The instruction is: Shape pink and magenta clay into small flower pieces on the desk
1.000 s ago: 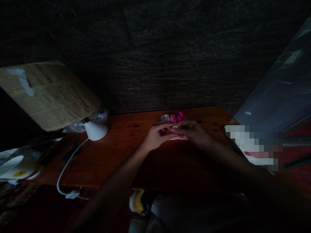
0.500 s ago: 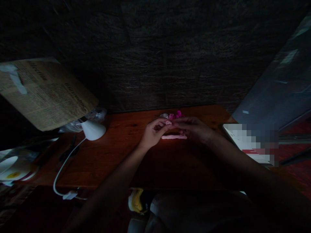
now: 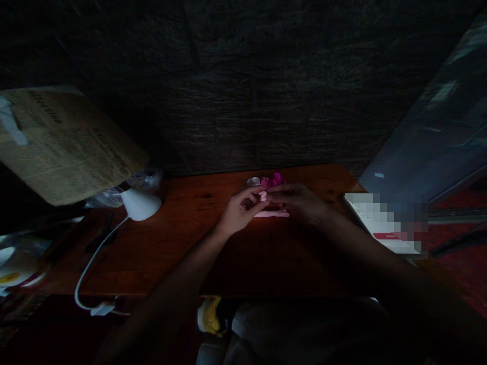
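My left hand (image 3: 238, 213) pinches a small pale pink piece (image 3: 263, 195) between thumb and fingertips. From the other side, my right hand (image 3: 304, 203) meets it, its fingers closed at the same piece. The material of the piece is too dim to tell. Just below the fingers a long pale pink strip (image 3: 272, 215) lies on the wooden table (image 3: 182, 243), partly hidden by my hands. Behind my fingertips sit ruffled bright magenta pieces (image 3: 277, 179) and a whitish rounded item (image 3: 253, 181).
A lamp with a white base (image 3: 141, 204) and a newsprint-covered shade (image 3: 72, 147) stands left, its white cord (image 3: 81, 279) hanging over the front edge. Scissors-like dark handles (image 3: 99, 241) and a white cup (image 3: 15, 266) lie farther left. A bright screen (image 3: 380, 228) stands right. A dark wall rises behind.
The view has shifted slightly, so most things sit a little further left. My fingers have moved a little around the pale pink piece, which shows more now.
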The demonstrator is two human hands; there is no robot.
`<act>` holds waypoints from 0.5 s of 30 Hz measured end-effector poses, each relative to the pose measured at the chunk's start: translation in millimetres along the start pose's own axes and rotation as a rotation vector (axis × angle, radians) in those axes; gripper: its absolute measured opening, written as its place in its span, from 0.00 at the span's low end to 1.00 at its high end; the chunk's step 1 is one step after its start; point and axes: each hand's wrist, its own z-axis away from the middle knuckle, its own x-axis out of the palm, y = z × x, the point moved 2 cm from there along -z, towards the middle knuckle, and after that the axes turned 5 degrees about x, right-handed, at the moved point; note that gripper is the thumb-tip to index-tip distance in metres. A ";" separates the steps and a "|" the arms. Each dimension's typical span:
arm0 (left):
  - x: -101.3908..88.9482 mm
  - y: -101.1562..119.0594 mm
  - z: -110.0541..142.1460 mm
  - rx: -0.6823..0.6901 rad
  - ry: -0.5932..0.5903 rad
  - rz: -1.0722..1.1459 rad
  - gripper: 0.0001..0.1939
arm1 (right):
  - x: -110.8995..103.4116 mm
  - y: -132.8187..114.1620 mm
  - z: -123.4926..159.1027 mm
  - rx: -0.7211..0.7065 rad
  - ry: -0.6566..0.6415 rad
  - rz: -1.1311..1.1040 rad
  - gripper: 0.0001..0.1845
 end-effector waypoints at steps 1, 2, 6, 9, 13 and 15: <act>0.1 -1.2 0.1 0.003 0.003 0.002 0.17 | -0.2 0.9 -0.5 -0.006 0.006 0.001 0.17; 0.2 -2.5 0.2 -0.001 0.005 0.007 0.17 | -0.5 1.8 -0.9 -0.011 0.010 0.002 0.17; 1.1 -6.6 1.2 -0.064 -0.003 0.035 0.16 | -0.8 4.7 -2.3 -0.024 0.026 0.009 0.18; 1.5 -6.6 1.8 -0.096 -0.006 0.040 0.16 | -0.2 4.8 -2.6 -0.024 0.044 0.024 0.18; 1.0 -4.3 1.4 -0.091 0.023 0.035 0.14 | 0.8 3.3 -2.2 -0.033 0.057 0.023 0.17; 0.6 -3.3 0.8 -0.081 0.035 0.054 0.13 | 1.1 2.8 -1.9 -0.040 0.051 0.009 0.16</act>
